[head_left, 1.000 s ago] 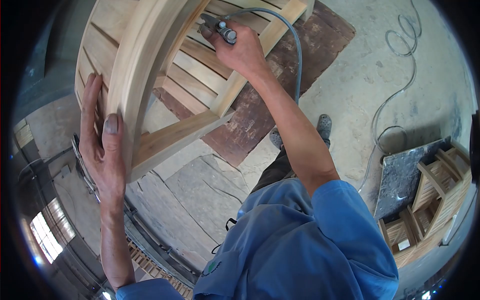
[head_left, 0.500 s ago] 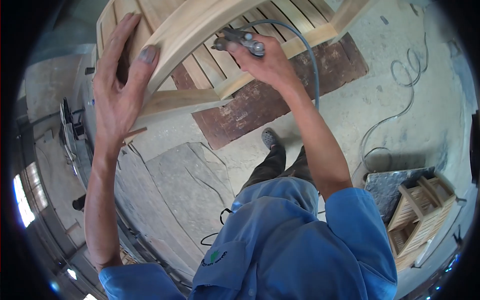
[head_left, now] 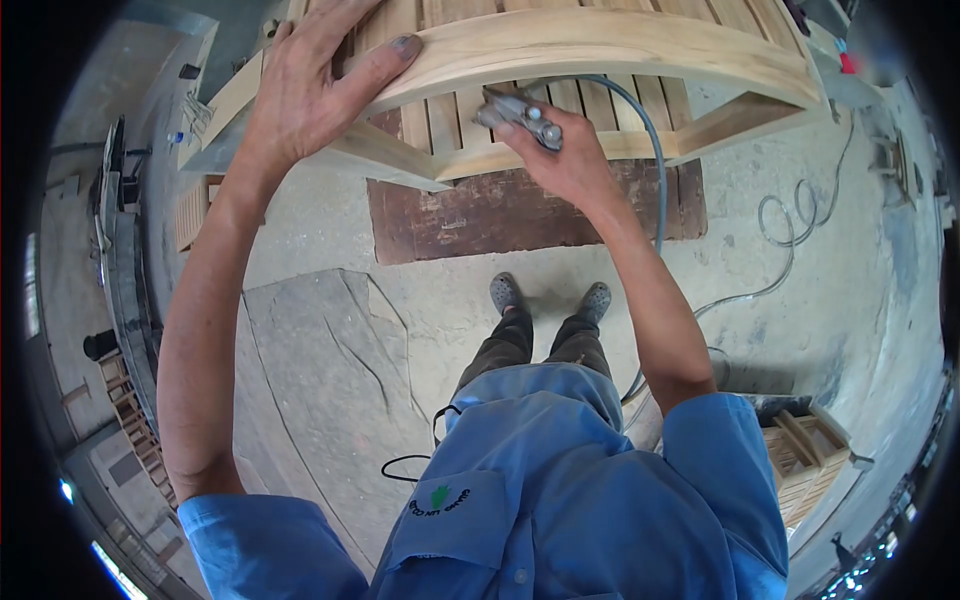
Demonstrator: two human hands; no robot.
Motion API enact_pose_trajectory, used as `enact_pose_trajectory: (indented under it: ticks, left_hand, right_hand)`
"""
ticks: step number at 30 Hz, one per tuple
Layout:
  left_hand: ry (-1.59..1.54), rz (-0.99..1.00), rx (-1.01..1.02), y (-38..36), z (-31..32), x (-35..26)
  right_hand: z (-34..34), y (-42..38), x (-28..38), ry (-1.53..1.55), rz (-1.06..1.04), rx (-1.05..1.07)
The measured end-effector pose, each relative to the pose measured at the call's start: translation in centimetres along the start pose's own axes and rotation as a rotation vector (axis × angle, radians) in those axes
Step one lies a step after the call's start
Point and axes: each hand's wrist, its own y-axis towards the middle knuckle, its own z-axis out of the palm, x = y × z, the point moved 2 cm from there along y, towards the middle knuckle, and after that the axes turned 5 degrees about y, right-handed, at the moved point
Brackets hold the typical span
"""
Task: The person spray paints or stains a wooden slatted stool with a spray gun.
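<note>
Both arms raised from blue sleeves and stretched forward toward the wooden chair frame (head_left: 600, 45). Left hand (head_left: 310, 90) spread flat, fingers apart, thumb pressed along the frame's curved rail at its left end. Right hand (head_left: 570, 150) just below that rail, fingers clamped around a small metal air tool (head_left: 520, 110), tip pointing left under the rail near the slats. Grey hose (head_left: 650, 150) looping from the tool down past the right wrist. Beneath the frame, a reddish-brown board (head_left: 480, 215) flat on the concrete floor.
</note>
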Motion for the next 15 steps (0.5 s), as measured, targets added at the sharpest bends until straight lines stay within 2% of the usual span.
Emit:
enact_pose_trajectory:
  ticks: [2, 4, 7, 12, 13, 15]
  left_hand:
    - [0.011, -0.025, 0.01, -0.2, 0.1, -0.2]
    - [-0.06, 0.146, -0.101, -0.4, 0.4, 0.1]
    - [-0.16, 0.182, -0.147, -0.3, 1.0, 0.5]
    - [-0.134, 0.143, -0.19, -0.8, 0.5, -0.4]
    - [-0.149, 0.13, -0.195, -0.8, 0.6, -0.1]
    - [-0.161, 0.124, -0.213, -0.8, 0.6, -0.1]
  right_hand:
    - [-1.0, -2.4, 0.8, -0.014, 0.031, 0.04]
    - [-1.4, -4.9, 1.5, -0.023, 0.064, 0.081]
    - [-1.8, -6.6, 1.3, 0.071, 0.139, 0.159]
    - [-3.5, -5.9, 2.4, 0.118, 0.222, 0.092]
    - [-3.5, -5.4, 2.9, 0.113, 0.216, 0.104]
    - [-4.1, -4.9, 3.6, 0.109, 0.154, -0.008]
